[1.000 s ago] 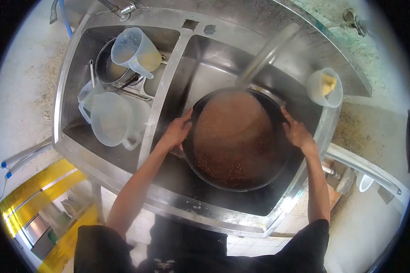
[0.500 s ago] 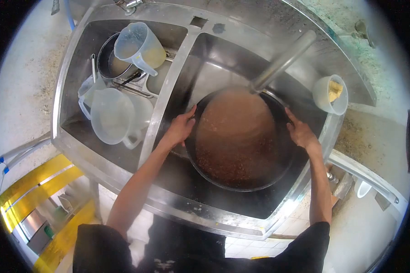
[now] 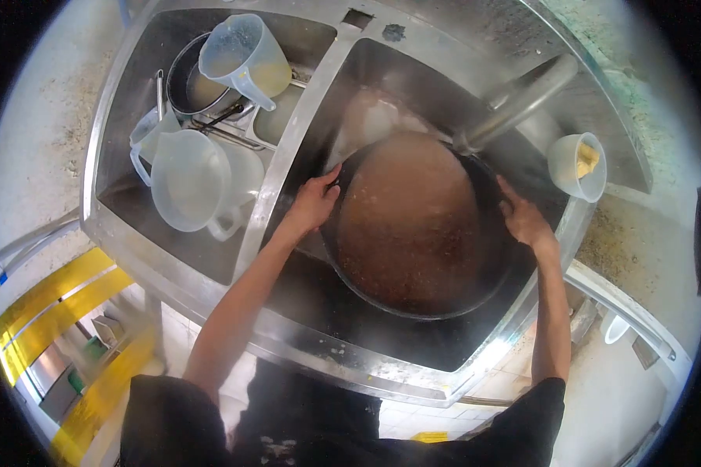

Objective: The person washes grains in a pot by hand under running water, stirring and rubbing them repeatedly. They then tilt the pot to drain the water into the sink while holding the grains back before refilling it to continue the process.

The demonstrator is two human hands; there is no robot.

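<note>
A large dark pot (image 3: 343, 284) sits tilted in the right basin of the metal sink, half filled with murky brown liquid (image 3: 409, 210). My left hand (image 3: 317, 204) grips its left rim, thumb on top. On the opposite rim, my right hand (image 3: 523, 218) is closed the same way, with the index finger along the edge. Below the liquid's surface, any contents are too blurred to make out. Pale liquid lies on the basin floor beyond the pot's far edge. A thick metal pipe (image 3: 522, 105) slants down to that far rim.
In the left basin (image 3: 160, 245) are several translucent plastic jugs (image 3: 191, 179), a dark saucepan (image 3: 181, 86) and metal pieces. A white cup (image 3: 568, 156) holding a yellowish sponge-like piece stands on the right sink edge. A metal divider (image 3: 300, 132) separates the basins.
The pot has tipped a little further away from me, and brownish liquid now spreads on the basin floor behind it. Both hands keep their hold. The view has shifted slightly.
</note>
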